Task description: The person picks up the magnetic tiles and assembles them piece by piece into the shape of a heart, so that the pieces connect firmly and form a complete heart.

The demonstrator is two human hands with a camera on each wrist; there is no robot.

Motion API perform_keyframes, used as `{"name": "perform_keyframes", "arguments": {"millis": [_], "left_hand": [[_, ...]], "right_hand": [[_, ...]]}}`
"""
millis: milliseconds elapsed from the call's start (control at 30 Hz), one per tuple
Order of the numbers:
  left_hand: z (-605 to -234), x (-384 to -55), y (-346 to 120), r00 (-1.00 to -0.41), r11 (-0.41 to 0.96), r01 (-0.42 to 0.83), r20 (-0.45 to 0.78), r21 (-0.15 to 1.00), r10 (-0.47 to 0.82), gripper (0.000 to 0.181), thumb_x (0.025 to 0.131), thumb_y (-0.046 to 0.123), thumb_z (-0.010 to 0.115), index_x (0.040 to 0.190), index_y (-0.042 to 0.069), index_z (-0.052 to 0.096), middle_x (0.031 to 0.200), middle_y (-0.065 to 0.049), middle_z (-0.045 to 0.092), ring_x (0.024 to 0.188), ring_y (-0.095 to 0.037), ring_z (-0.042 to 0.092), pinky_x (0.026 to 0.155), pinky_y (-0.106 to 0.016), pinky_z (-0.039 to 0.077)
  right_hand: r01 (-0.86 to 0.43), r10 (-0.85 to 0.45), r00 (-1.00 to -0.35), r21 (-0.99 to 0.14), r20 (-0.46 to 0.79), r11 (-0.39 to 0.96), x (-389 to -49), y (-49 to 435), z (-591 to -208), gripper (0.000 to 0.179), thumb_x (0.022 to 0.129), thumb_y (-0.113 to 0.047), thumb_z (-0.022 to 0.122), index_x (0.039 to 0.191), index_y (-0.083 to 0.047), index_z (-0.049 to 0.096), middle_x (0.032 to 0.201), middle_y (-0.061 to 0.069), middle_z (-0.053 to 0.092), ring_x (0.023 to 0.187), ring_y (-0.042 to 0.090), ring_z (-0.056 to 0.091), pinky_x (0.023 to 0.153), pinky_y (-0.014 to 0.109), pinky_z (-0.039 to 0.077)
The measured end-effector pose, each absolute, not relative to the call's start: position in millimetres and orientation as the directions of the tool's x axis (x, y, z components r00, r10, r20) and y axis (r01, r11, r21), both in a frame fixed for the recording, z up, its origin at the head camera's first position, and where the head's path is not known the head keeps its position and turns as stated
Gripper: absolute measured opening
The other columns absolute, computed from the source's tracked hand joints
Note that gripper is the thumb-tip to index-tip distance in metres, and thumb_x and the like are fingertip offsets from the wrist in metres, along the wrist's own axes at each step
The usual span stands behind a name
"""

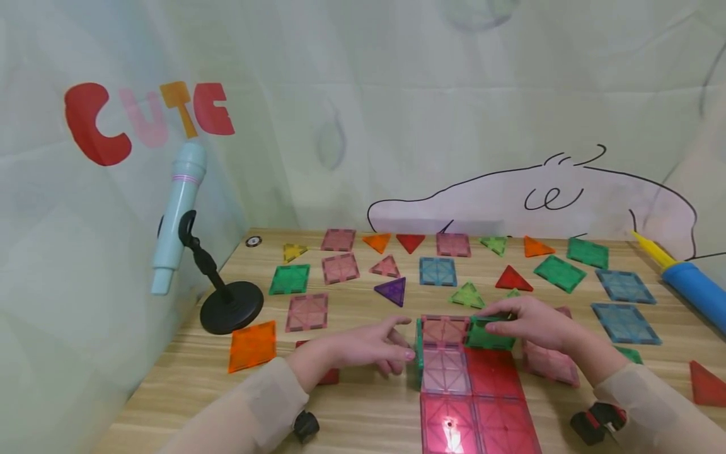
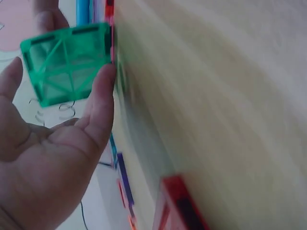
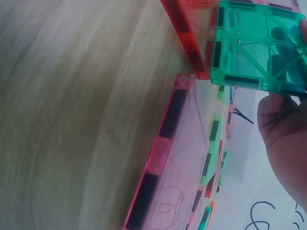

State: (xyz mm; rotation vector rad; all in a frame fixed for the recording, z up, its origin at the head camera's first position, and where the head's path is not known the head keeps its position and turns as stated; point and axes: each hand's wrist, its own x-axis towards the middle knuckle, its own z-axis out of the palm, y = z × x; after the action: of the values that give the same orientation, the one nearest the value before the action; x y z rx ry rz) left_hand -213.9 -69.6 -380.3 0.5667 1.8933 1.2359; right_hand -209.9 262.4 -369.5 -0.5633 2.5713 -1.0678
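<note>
My right hand (image 1: 535,321) pinches a green square magnetic tile (image 1: 484,335), thumb in front and fingers behind. The tile stands upright at the back edge of a flat base of red tiles (image 1: 498,377) and pink tiles (image 1: 446,373). Beside it stands an upright pink tile (image 1: 439,329). Along the base's left side, another green tile (image 1: 420,364) is upright, seen nearly edge-on from the head. My left hand (image 1: 363,349) is next to it with fingers loosely extended; in the left wrist view a fingertip is right at the lower corner of that green tile (image 2: 67,67).
Loose square and triangular tiles lie across the wooden table (image 1: 363,416), including an orange square (image 1: 253,346) and a purple triangle (image 1: 391,292). A light-blue microphone (image 1: 180,211) on a black stand (image 1: 231,308) is at left. A blue tube with yellow tip (image 1: 694,287) lies at right.
</note>
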Motion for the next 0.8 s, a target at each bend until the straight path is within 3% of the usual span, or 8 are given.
{"name": "perform_keyframes", "arguments": {"millis": [133,433,633,800], "left_hand": [[-380,-220,-82,-0.67,0.477,0.03,-0.337,0.878,0.661,0.073,0.091,0.033,0.061,0.148,0.015,0.02,0.122,-0.009,0.05,0.09,-0.023,0.062,0.076,-0.038,0.051],[-379,-243,-134,-0.862,0.679,0.226,-0.181,0.699,0.473,0.074,0.083,0.034,0.072,0.144,0.014,0.035,0.128,-0.007,0.052,0.11,-0.025,0.052,0.089,-0.041,0.046],[-386,-258,-175,-0.905,0.74,0.3,-0.066,0.602,0.42,0.083,0.078,0.032,0.076,0.144,0.007,0.031,0.133,-0.014,0.046,0.116,-0.032,0.04,0.093,-0.05,0.039],[-388,-263,-197,-0.923,0.859,0.292,-0.111,0.421,0.368,0.088,0.075,0.036,0.079,0.145,0.008,0.032,0.14,-0.017,0.04,0.12,-0.04,0.032,0.096,-0.063,0.029]], "right_hand": [[-0.249,-0.474,-0.873,-0.73,-0.116,0.637,-210,263,-370,0.032,0.089,-0.033,0.064,0.117,-0.018,0.066,0.118,0.004,0.06,0.105,0.025,0.051,0.082,0.037,0.047],[-0.239,-0.446,-0.888,-0.716,-0.113,0.656,-207,268,-370,0.037,0.087,-0.035,0.066,0.119,-0.017,0.065,0.121,0.005,0.06,0.11,0.028,0.05,0.085,0.041,0.046],[-0.272,-0.441,-0.895,-0.698,-0.069,0.662,-205,275,-373,0.04,0.088,-0.035,0.065,0.12,-0.012,0.064,0.118,0.002,0.061,0.108,0.026,0.052,0.084,0.039,0.047],[-0.286,-0.449,-0.891,-0.697,-0.059,0.658,-202,280,-371,0.039,0.088,-0.033,0.065,0.121,-0.011,0.063,0.116,0.002,0.062,0.099,0.021,0.054,0.079,0.033,0.048]]}}
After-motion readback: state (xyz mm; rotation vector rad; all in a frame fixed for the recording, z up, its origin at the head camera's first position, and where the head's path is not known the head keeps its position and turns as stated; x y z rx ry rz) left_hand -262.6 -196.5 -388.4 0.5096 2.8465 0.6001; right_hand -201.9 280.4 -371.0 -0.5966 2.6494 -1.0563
